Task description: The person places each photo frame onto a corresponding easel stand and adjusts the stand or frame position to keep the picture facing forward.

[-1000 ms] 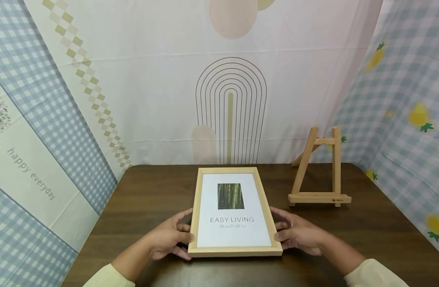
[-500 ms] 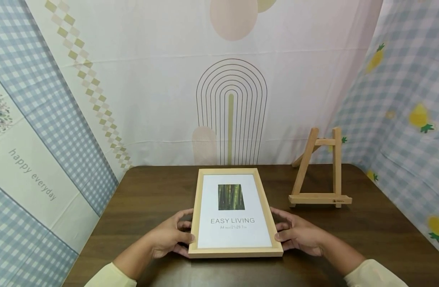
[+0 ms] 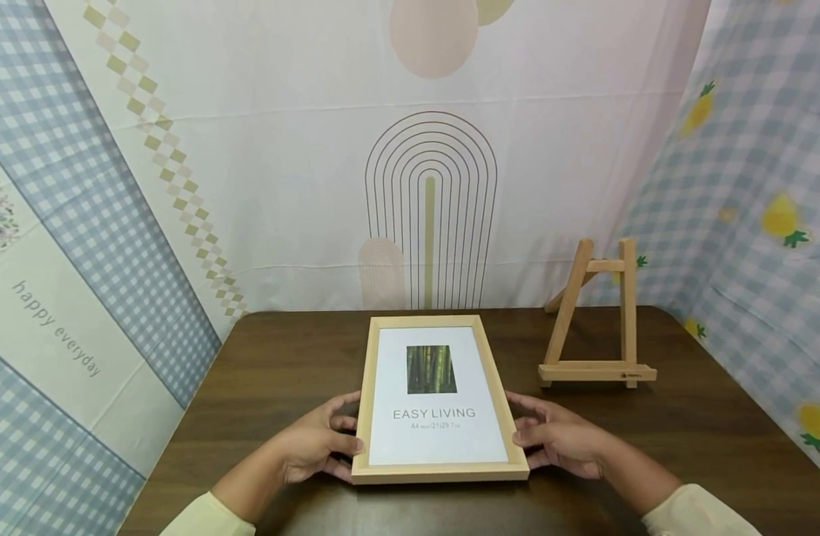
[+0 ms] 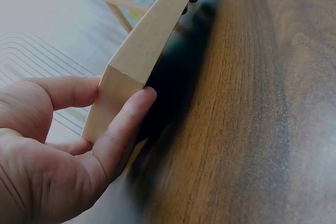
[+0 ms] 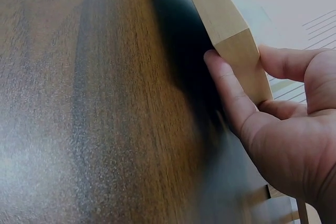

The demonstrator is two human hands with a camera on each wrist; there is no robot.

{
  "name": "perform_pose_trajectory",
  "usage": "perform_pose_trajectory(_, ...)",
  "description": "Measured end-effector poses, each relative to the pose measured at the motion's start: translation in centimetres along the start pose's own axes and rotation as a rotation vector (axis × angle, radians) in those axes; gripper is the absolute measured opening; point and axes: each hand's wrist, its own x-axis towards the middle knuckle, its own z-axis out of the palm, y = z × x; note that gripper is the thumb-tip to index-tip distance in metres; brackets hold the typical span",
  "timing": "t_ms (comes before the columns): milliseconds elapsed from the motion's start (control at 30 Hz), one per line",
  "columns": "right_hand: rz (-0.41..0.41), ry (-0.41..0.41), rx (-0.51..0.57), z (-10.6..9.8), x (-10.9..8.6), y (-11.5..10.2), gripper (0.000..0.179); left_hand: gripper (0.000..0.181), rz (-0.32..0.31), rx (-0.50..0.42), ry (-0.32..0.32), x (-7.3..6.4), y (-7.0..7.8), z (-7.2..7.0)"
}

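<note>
A picture frame [image 3: 440, 474] with a light wood border and a white "EASY LIVING" insert is held between both hands over the dark wooden table. My left hand [image 3: 319, 439] grips its left edge near the front corner, thumb on the border. On the opposite edge my right hand [image 3: 560, 439] does the same. Both wrist views show the thumb on the front face and a finger under the frame's corner, with a dark shadow beneath. The frame's underside is hidden.
A small wooden easel [image 3: 597, 370] stands at the back right of the table [image 3: 283, 357]. A white patterned cloth [image 3: 303, 186] hangs behind, and checked cloths hang on the left and right.
Almost nothing differs; both hands keep their hold on the picture frame. The whole head view has shifted very slightly.
</note>
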Motion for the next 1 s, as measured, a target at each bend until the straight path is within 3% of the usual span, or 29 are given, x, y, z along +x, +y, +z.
perform_pose_trajectory(500, 0.001, 0.010, -0.010, 0.31, 0.16, -0.34, 0.091, 0.096, 0.009, 0.007, -0.005, -0.29, -0.47, -0.38)
perform_pose_trajectory(1000, -0.016, 0.064, -0.056, 0.49, 0.31, -0.83, 0.093, 0.096, 0.043, 0.053, 0.036, -0.37, -0.01, -0.28)
